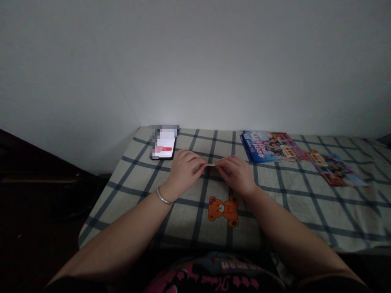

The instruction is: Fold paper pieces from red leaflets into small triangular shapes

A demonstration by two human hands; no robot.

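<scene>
Between my two hands stretches a thin, pale strip, with only a short length of it showing. My left hand pinches its left end between thumb and fingers; a silver bangle circles that wrist. The right end is pinched in the fingers of my right hand. Both hands are just above the checked tablecloth. Nearer to me than the strip, an orange bear figure appears flat on the cloth. What the strip is made of is too small to tell.
A phone with a lit screen lies at the back left, beyond my left hand. Several colourful printed leaflets are stacked at the back right, and another leaflet lies farther right. A pale wall stands behind the table.
</scene>
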